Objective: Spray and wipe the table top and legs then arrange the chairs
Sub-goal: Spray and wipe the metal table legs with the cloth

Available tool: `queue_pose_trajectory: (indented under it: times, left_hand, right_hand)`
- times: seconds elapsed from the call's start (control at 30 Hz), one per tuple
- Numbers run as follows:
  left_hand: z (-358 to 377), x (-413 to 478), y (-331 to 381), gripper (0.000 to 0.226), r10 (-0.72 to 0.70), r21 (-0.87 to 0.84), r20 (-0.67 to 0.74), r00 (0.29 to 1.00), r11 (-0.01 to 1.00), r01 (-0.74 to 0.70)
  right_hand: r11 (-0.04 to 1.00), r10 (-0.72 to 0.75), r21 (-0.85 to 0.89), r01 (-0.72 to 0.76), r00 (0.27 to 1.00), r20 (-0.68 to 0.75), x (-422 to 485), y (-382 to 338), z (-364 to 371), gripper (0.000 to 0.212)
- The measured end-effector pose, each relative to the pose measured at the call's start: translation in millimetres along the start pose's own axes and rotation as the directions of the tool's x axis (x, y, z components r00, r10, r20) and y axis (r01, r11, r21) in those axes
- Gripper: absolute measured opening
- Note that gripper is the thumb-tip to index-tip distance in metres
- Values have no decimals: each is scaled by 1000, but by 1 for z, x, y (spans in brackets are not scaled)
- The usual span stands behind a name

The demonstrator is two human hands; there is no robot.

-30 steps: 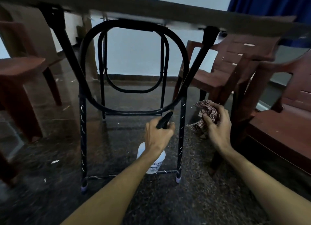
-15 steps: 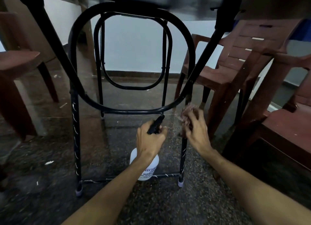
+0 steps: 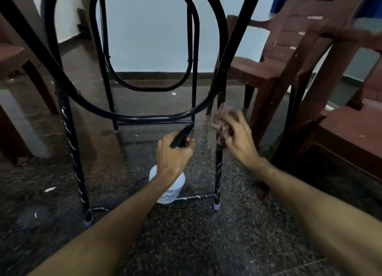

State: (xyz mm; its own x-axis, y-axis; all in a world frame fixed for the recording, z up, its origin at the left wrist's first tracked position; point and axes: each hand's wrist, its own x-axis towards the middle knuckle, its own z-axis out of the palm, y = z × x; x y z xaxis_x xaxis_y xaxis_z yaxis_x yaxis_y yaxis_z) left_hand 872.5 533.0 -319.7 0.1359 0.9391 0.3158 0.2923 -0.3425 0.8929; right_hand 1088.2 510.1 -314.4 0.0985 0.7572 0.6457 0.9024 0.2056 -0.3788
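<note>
Head view: my left hand is clamped round the black trigger head of the white spray bottle, which is low down, just in front of the frame's bottom crossbar. My right hand is curled round the checked cloth and presses it on the near right table leg — blurred. Brown chairs stand just right of it.

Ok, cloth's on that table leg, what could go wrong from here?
1. The right hand presses the cloth on a thin table leg; hard strokes might shift the frame.
2. The spray bottle in the left hand hangs near the crossbar and could knock it.
3. The chair stands close beside the leg; knuckles may hit it.
</note>
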Motion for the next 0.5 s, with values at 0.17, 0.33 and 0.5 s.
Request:
queue_pose_trajectory:
  times: [0.17, 0.33, 0.5]
  left_hand:
    - [10, -5, -14, 24, 18, -5, 28, 999, 1000, -18]
    - [17, -18, -30, 23, -3, 5, 70, 998, 1000, 3]
    - [34, -38, -53, 22, -36, 29, 91, 995, 999, 34]
  right_hand:
    - [993, -40, 104, 51, 993, -108, 7, -5, 9, 35]
    - [999, -2, 39, 0, 998, 61, -41, 20, 23, 42]
    - [998, -23, 59, 27, 998, -66, -26, 13, 28, 43]
